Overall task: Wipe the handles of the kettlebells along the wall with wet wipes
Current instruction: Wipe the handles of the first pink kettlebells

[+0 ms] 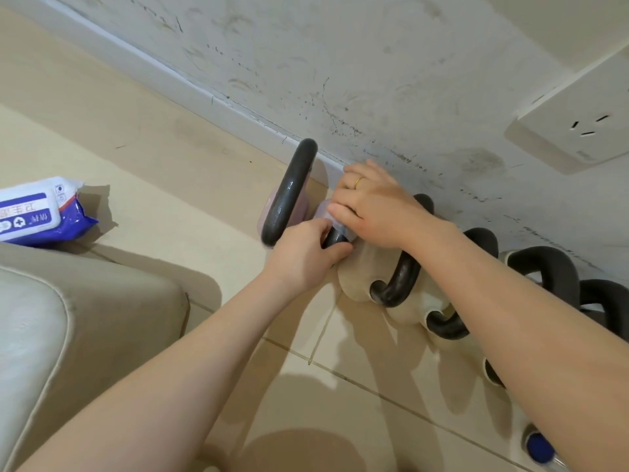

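Kettlebells stand in a row along the scuffed wall (340, 80), and the head view, the only one, looks down on both hands at the second one from the far end. Its dark handle (398, 281) arches from under the right hand (377, 206) down to a pale body (357, 284) just below that hand. The right hand, a ring (359, 181) on one finger, lies curled over the top of the handle with a wet wipe (335, 223) bunched under its fingers; only a pale edge of the wipe shows, so how much of it wraps the bar cannot be told. The left hand (306, 253) is closed narrowly round the near end of the same handle, touching the right hand's fingertips, and seems to steady it.

Just beyond the left hand stands the pink kettlebell (269, 206) with its own black handle (289, 192), shiny as if already damp. More dark handles (541, 267) run away past the right forearm. The wipes pack (37, 209) lies on the tiled floor (204, 185), well apart to the left of the left hand, near a pale cushion (68, 318).

As a judgement, the risk is a slip: a wet, smooth bar could let the wipe skid off, or a hard rub could tip this bell against its close neighbours. The handle's underside may also go unwiped.
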